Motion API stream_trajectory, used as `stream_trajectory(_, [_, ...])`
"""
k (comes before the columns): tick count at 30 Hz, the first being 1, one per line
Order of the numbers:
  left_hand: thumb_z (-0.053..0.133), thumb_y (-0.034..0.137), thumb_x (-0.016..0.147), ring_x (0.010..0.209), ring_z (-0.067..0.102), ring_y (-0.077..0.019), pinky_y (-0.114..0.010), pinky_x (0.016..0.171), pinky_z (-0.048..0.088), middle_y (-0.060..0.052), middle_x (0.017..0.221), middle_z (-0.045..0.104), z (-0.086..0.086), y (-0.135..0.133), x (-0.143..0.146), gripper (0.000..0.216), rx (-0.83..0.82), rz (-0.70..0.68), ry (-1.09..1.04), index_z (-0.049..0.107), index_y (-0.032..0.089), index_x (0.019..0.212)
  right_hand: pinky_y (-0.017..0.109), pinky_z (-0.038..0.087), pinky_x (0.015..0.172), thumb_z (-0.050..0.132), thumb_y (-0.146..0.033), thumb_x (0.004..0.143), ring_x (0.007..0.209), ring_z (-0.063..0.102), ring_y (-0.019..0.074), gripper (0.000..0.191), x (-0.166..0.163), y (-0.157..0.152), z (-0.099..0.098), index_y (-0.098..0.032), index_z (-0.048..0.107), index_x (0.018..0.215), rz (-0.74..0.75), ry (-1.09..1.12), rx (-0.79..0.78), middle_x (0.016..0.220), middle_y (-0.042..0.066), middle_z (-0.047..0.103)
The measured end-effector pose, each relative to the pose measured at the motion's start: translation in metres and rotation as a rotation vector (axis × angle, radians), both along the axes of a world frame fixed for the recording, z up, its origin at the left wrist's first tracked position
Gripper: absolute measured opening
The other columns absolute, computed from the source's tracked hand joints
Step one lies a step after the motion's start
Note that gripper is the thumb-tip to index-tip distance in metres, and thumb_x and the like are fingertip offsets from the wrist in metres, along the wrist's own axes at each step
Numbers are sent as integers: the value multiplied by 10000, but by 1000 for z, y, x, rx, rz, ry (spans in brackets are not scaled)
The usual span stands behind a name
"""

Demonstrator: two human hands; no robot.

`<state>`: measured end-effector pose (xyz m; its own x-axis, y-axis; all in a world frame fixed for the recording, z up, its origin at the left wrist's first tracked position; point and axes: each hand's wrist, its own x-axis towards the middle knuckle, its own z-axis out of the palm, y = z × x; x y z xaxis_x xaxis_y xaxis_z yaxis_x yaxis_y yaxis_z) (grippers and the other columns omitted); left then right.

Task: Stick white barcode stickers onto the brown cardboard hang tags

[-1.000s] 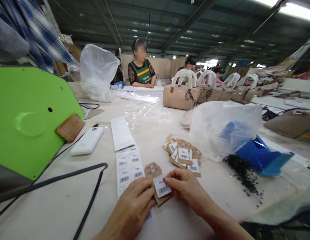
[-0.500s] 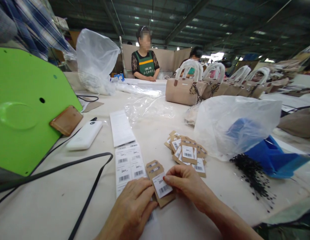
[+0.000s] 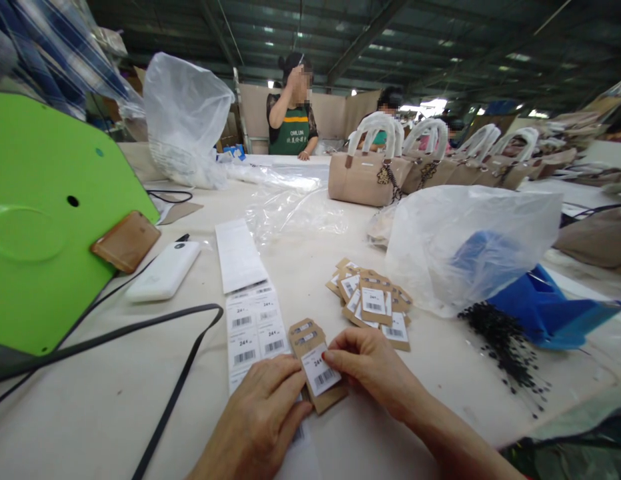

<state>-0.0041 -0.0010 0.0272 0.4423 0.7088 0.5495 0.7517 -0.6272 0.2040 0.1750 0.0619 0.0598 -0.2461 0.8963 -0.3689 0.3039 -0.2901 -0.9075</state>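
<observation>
A small stack of brown cardboard hang tags [image 3: 331,400] lies on the table in front of me. The top one bears a white price sticker [image 3: 314,361] with a barcode, printed "24". My right hand [image 3: 373,363] pinches the sticker's right edge between thumb and forefinger. At the left edge of the tags, my left hand [image 3: 263,417] is curled and steadies them; its fingertips are partly hidden. A strip of price stickers [image 3: 244,340] runs under my left hand, its far end folded over. More stickered tags [image 3: 374,299] lie in a loose pile beyond my right hand.
To the left are a green panel [image 3: 50,233], a brown phone [image 3: 127,241], a white phone [image 3: 163,270] and a black strap [image 3: 190,363]. Black tag strings [image 3: 505,347], a blue container [image 3: 555,310] and a plastic bag [image 3: 440,253] lie right. Beige handbags [image 3: 363,177] and a co-worker [image 3: 290,127] are beyond.
The view has shifted slightly. Both my hands stay at the tag and sticker with little visible movement. The co-worker across the table has raised one hand to the head.
</observation>
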Motion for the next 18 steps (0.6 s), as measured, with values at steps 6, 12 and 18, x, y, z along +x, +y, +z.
stream_trajectory(6, [474,188,902,968,623,-195,-305,821,556,-62,1039,654,-1,0,-1,231,-38,-11,-7,562,183,1116,184,298,424,612,-168,696,455,412,64,95,0,-1,-4,-153,587,605,19,-24,35,514,-48,531])
stream_trajectory(12, [470,180,899,961,628,-193,-302,810,564,-60,1036,655,-1,1,-1,244,-34,-5,-13,555,190,1128,193,327,439,609,-185,698,481,437,84,93,1,0,-7,-157,592,610,36,-72,92,533,-34,544])
stream_trajectory(18, [515,184,868,983,623,-195,-289,847,557,-85,1060,640,-7,-1,-3,258,-19,40,-14,545,164,1123,200,350,467,606,-163,698,508,469,95,97,1,-2,-7,-158,602,602,47,-154,164,547,-31,550])
